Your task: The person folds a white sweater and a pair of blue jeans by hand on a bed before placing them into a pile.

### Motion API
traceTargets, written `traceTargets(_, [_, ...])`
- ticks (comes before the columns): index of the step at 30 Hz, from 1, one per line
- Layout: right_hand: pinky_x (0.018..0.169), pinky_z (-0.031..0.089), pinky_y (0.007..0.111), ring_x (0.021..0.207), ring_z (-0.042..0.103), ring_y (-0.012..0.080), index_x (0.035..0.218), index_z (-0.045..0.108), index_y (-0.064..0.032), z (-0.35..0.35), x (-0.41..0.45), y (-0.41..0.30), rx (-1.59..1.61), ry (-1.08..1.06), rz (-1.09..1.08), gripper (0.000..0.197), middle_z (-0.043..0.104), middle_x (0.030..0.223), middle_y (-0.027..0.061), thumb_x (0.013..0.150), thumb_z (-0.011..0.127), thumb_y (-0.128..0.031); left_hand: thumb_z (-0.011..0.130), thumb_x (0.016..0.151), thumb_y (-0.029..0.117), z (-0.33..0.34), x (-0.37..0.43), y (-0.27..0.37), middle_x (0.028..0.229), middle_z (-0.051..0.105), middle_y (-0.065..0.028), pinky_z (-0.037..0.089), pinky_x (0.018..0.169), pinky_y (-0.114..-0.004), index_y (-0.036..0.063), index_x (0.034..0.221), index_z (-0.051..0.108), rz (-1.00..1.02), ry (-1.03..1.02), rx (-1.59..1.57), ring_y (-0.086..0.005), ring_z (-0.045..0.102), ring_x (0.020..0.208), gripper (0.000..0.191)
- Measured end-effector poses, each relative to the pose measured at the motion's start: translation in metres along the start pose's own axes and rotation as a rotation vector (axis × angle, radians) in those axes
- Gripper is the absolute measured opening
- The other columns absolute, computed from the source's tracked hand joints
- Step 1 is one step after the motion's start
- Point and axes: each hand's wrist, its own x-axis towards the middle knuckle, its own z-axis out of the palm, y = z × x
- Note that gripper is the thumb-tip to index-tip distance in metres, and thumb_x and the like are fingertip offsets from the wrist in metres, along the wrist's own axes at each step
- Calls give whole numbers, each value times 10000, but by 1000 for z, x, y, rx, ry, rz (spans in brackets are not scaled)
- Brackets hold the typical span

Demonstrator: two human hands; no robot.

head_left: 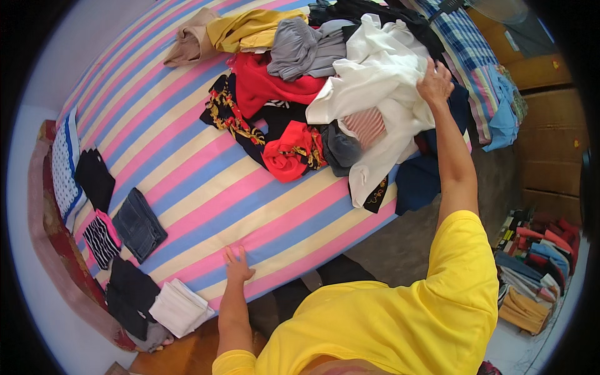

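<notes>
My right hand (435, 83) reaches out to the far right of the pile, its fingers bent over the edge of a white long-sleeved garment (375, 70); whether they pinch the cloth is hard to tell. My left hand (238, 266) rests on the striped bedsheet (225, 197) near the bed's front edge, fingers apart, holding nothing. Under and beside the white garment lie a red garment (276, 89), a grey garment (295, 49), a yellow one (253, 28), a red floral cloth (288, 154) and a dark blue garment (418, 185).
Folded jeans (139, 225), a black-and-white striped garment (101, 241), folded black clothes (129, 288) and folded white cloth (180, 307) lie at the left by a dotted pillow (65, 168). Wooden drawers (551, 136) and a stack of clothes (534, 276) stand at the right.
</notes>
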Motion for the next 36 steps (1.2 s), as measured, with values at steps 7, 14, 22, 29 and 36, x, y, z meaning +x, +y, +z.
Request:
traceTargets(7, [802,444,377,940,541,260,946,625,-84,10,-62,-186,804,-71,-746,278,596,913,90,680,546,-60,694,646,412,-3,3,-13,1418,-74,-299,250,1031,-486,212,1417,85,-29,-103,-86,-492,44,1303,1003])
traceTargets(14, [794,440,449,976,532,329,1195,468,-117,30,-119,-297,768,-200,-346,545,560,1033,135,666,599,-139,698,641,392,-13,14,2,1432,-82,-266,305,1008,-476,248,1413,113,-37,-143,-150,-493,71,1300,979])
traceTargets(22, [768,443,476,885,560,406,1148,494,-54,26,-113,-303,794,-765,-361,444,589,921,252,737,490,-224,691,654,334,-21,-4,-1,1435,-120,-242,334,989,-478,256,1414,102,-105,-167,-207,-474,69,1310,965])
traceTargets(29, [732,414,248,800,522,129,1101,529,-25,5,-146,-252,1542,-1315,61,414,584,856,51,707,414,-80,685,659,318,-20,1,-1,1437,-133,-230,330,991,-481,263,1415,88,-104,-199,-193,-444,41,1325,965])
traceTargets(36, [383,381,299,449,466,151,1014,514,-26,-87,-212,-207,1468,-1560,-131,324,515,638,58,719,451,-145,673,665,385,-22,11,-4,1425,-199,-217,306,1003,-489,274,1418,10,-91,-292,-159,-433,-55,1327,1009])
